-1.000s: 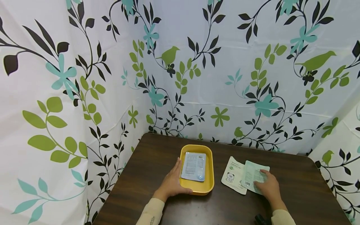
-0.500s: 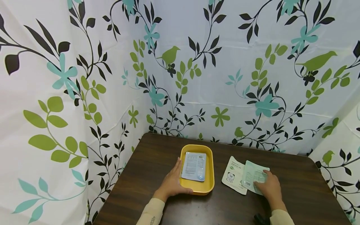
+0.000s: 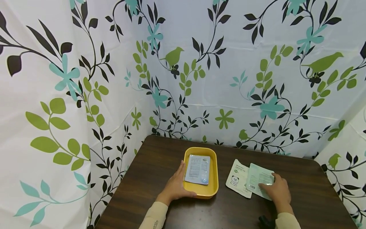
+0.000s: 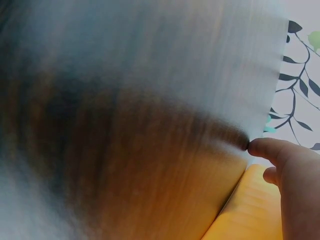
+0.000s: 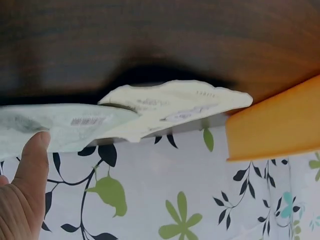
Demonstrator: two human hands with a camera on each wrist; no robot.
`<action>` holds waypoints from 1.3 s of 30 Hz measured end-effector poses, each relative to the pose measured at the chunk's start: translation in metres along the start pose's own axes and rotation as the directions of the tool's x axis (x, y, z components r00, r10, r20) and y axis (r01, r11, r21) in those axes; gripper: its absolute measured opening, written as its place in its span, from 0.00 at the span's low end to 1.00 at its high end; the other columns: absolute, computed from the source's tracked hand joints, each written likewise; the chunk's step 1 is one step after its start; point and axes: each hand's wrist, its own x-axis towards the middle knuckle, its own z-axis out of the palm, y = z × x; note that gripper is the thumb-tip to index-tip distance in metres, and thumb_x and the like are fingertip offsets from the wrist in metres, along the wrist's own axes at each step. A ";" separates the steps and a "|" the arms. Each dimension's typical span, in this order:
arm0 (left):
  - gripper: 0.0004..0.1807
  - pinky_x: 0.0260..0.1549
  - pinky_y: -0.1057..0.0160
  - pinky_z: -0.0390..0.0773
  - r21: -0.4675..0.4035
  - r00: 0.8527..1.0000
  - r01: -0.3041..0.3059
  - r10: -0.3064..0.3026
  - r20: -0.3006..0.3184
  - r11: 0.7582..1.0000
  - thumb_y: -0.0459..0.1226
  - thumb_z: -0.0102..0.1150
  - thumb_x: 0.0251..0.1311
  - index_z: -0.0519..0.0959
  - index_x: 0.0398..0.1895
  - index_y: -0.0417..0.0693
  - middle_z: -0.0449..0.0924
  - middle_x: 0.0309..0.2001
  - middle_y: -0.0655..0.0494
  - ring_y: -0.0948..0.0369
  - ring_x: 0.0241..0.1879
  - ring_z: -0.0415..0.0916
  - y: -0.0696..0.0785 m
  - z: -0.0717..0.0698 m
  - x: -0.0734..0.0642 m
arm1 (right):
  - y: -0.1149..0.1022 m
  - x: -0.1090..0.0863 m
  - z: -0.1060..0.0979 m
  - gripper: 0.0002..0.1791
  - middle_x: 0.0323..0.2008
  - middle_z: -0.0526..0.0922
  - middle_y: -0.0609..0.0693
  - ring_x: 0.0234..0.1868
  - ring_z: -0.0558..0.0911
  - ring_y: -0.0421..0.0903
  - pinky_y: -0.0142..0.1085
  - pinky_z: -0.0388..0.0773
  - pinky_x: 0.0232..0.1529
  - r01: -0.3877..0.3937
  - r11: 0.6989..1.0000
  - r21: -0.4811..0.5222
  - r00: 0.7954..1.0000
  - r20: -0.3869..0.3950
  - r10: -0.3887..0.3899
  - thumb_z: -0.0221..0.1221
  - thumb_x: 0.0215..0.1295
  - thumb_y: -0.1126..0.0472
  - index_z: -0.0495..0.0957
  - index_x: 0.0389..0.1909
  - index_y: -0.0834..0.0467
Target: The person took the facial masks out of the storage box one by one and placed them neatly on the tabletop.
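Head view: evenly lit, faint sheen on the near bench [image 3: 200,213]. Left wrist: bench blurred, pale glare. Right wrist: dim bench, dark shadow along cream packet [image 5: 175,102].

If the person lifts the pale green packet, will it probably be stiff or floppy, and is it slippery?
The pale green packet looks thin and flat, so it is probably light and somewhat bendy. Glare on its surface suggests it may be slightly slippery. Its edge lies over the cream packet, so pushing it could shift that one.
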 end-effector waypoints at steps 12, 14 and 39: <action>0.84 0.72 0.36 0.62 0.007 1.000 -0.005 0.005 -0.008 1.000 0.76 0.75 0.25 0.40 0.85 0.54 0.36 0.85 0.55 0.48 0.81 0.49 -0.003 0.002 0.001 | -0.026 -0.002 -0.018 0.47 0.64 0.69 0.74 0.60 0.75 0.70 0.64 0.74 0.54 0.074 0.977 0.198 0.982 -0.184 -0.037 0.68 0.63 0.45 0.61 0.75 0.66; 0.84 0.71 0.36 0.62 0.006 1.000 -0.001 0.001 -0.007 1.000 0.76 0.75 0.25 0.40 0.85 0.54 0.36 0.85 0.55 0.47 0.81 0.49 -0.003 0.002 0.000 | -0.034 -0.004 -0.021 0.45 0.63 0.70 0.73 0.59 0.76 0.69 0.64 0.73 0.56 0.118 0.965 0.233 0.971 -0.230 -0.063 0.68 0.64 0.48 0.62 0.75 0.66; 0.84 0.72 0.38 0.62 -0.002 1.000 0.008 -0.008 -0.006 1.000 0.75 0.76 0.24 0.39 0.85 0.57 0.34 0.85 0.59 0.48 0.81 0.49 -0.003 0.002 0.002 | -0.156 0.006 -0.040 0.43 0.73 0.68 0.57 0.67 0.75 0.55 0.35 0.74 0.53 0.367 0.763 0.532 0.929 -0.244 -0.277 0.67 0.66 0.53 0.60 0.79 0.51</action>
